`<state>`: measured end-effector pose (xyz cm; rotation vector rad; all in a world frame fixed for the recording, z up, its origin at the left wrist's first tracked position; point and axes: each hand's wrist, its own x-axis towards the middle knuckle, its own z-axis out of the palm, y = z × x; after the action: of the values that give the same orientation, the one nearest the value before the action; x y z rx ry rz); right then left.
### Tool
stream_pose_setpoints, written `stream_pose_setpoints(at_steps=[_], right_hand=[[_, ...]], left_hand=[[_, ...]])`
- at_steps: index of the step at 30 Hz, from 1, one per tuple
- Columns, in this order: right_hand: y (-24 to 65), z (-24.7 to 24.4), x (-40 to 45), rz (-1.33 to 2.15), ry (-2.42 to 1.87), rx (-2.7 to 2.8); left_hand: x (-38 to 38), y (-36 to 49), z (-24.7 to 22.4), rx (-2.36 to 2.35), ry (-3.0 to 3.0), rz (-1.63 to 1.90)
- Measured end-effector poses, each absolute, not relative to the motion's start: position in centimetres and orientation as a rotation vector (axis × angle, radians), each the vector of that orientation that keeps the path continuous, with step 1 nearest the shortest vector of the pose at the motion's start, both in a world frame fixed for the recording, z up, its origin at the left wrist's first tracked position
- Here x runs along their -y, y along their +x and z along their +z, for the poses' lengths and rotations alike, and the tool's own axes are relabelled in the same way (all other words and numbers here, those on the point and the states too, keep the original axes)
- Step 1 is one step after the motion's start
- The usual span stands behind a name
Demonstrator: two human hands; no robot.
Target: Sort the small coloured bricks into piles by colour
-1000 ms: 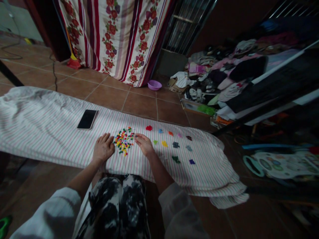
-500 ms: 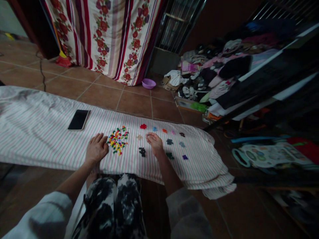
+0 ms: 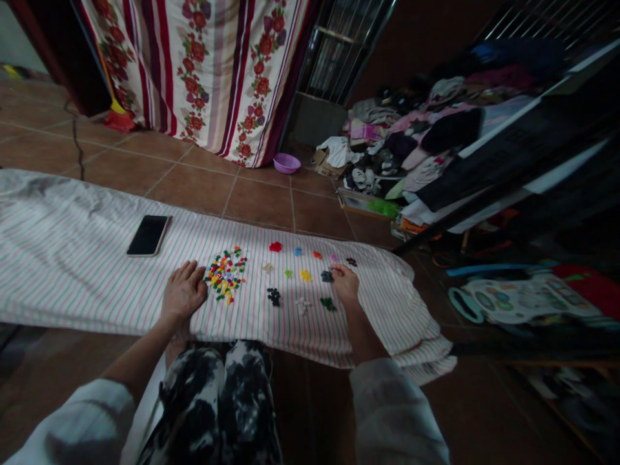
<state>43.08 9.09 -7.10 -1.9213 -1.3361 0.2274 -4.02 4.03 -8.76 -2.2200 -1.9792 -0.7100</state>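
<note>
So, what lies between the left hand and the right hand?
From the left hand, the head view shows a mixed pile of coloured pieces, then a dark cluster and a white cluster, before the right hand.

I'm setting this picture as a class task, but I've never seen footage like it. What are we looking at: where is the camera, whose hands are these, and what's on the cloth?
There is no machine here. These are a person's own bare hands, filmed by one camera worn on their head, looking forward and down, so the arms enter from the bottom of the picture.

Before them lies a striped cloth. The left hand rests on it, beside a mixed heap of small coloured pieces. The right hand is next to a small dark blue-grey cluster; whether it holds a piece is too small to tell. Other small clusters, each mostly one colour, such as a red cluster, lie to the right of the heap. A black phone also lies on the cloth.
</note>
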Motion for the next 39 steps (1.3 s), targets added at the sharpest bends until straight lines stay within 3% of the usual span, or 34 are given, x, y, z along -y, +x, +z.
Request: stream_pose_setpoints(at_steps=[14,31,39], right_hand=[[42.8,-6.8,-9.4,0.176,-2.166,1.548],[42.3,-6.3,-9.4,0.233,-1.966,1.391],[36.4,-5.1,-9.7,0.315,-1.714,1.567]], left_hand=[[-4.0,-4.0,-8.7,2.005,-2.223,-0.720],[-3.9,-3.9,-8.5,2.010,-2.235,-0.721],[-3.9,-3.9,-8.2,2.042,-2.238,-0.699]])
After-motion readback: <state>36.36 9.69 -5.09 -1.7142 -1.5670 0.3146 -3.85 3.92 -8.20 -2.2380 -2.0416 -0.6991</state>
